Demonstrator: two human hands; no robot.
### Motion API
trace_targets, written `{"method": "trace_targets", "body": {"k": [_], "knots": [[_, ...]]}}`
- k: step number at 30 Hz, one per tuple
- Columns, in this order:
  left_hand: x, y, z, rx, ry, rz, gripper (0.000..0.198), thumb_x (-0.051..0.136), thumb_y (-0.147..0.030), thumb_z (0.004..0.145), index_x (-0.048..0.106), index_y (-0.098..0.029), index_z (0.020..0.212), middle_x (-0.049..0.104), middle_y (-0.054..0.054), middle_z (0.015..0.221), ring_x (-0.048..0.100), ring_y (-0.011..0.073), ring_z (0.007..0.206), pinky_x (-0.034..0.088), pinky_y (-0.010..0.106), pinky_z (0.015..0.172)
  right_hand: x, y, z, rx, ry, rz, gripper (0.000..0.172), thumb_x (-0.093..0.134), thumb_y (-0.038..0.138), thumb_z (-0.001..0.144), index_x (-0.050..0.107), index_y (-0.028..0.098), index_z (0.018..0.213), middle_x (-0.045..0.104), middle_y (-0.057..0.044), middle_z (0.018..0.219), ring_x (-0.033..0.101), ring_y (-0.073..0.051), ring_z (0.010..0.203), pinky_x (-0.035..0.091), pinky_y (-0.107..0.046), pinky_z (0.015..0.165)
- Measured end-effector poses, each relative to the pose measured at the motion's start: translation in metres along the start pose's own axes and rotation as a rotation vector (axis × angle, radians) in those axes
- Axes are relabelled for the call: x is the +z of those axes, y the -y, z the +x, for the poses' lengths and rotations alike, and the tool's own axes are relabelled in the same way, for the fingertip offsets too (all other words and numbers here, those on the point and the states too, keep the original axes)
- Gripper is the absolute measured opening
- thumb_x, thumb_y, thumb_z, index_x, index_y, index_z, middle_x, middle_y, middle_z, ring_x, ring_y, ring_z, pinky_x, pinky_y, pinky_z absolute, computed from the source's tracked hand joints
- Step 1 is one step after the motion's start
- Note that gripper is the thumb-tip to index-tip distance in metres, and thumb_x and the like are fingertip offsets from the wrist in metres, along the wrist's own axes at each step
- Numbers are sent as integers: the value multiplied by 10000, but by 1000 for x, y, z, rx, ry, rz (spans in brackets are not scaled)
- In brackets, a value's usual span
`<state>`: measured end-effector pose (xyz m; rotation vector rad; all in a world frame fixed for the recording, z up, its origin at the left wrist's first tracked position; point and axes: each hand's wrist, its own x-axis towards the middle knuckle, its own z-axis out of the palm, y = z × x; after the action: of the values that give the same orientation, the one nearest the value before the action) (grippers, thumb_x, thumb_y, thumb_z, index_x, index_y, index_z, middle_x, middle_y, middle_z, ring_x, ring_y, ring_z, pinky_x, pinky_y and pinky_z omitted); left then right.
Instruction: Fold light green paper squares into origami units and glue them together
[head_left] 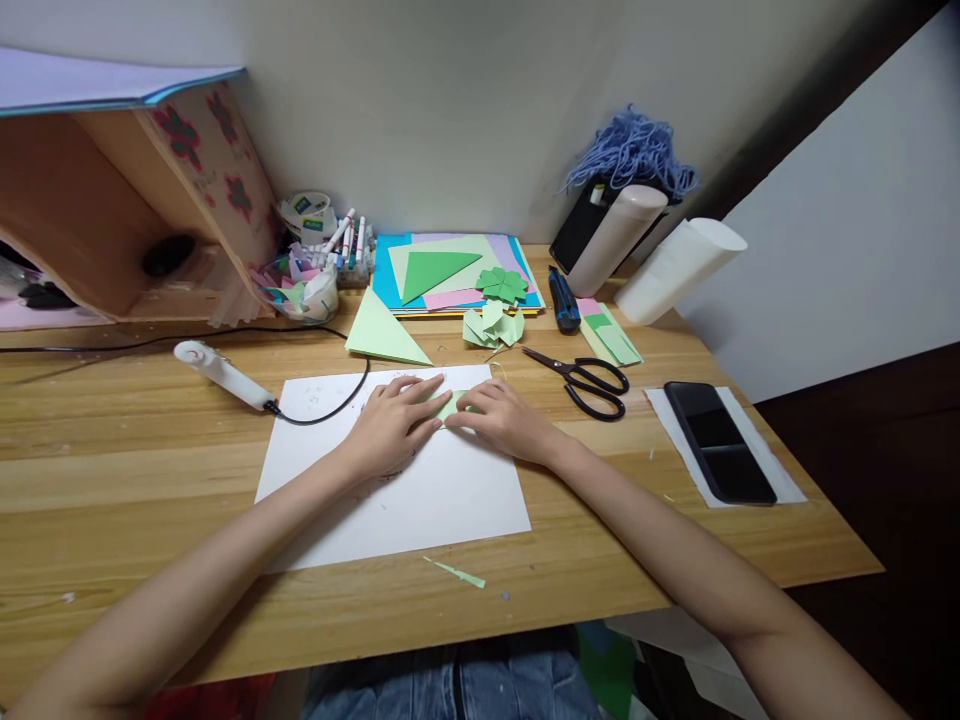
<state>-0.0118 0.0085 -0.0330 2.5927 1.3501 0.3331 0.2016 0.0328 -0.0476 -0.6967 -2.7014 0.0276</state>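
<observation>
My left hand (394, 420) lies with fingers spread on a small light green paper piece (451, 407), over a white sheet (450, 500). From the right, my right hand (499, 418) touches the same piece with bent fingers, its thumb at the near edge. Most of the green paper is hidden under the hands. Just beyond them lie a folded light green paper triangle (386, 335), crumpled-looking light green paper leaves (493, 326) and a green paper clover (502, 286). Black-handled scissors (585, 380) rest to the right of my right hand.
A white glue gun (225, 375) with a black cord lies left. At the back are a paper stack (384, 285), a cup of scraps (304, 295), markers (349, 240), a utility knife (564, 300) and two white cylinders (679, 270). A phone (720, 440) lies right.
</observation>
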Motion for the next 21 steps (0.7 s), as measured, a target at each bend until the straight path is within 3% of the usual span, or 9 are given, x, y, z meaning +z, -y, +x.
{"method": "trace_targets", "body": {"k": [3, 8, 16, 21], "knots": [[0, 0, 0, -1, -9, -8, 388, 359, -386, 870, 444, -323, 1243, 387, -6, 1362, 349, 241, 1161, 326, 416, 897, -2, -1, -1, -105, -36, 2, 213, 407, 176, 886, 584, 246, 982, 611, -11, 904, 475, -149, 907, 298, -370, 902], [0, 2, -1, 14, 27, 8, 413, 338, -402, 876, 390, -332, 1279, 350, -15, 1384, 339, 237, 1173, 309, 409, 910, -9, -1, -1, -161, 17, -2, 211, 416, 177, 871, 616, 187, 938, 612, -45, 833, 486, -155, 814, 383, -310, 740], [-10, 12, 1, 102, 171, 24, 424, 282, -378, 895, 313, -349, 1317, 259, -7, 1426, 286, 235, 1240, 273, 394, 938, -24, -12, -14, -41, 4, 167, 129, 502, 186, 788, 630, 179, 801, 626, -57, 872, 502, -180, 854, 424, -326, 733], [-9, 11, 4, 148, 102, -3, 461, 390, -427, 849, 377, -304, 1293, 341, 36, 1388, 299, 242, 1246, 229, 429, 978, -14, -13, -10, -36, -66, 169, 131, 480, 163, 798, 611, 166, 795, 632, -65, 821, 527, -166, 811, 450, -309, 696]]}}
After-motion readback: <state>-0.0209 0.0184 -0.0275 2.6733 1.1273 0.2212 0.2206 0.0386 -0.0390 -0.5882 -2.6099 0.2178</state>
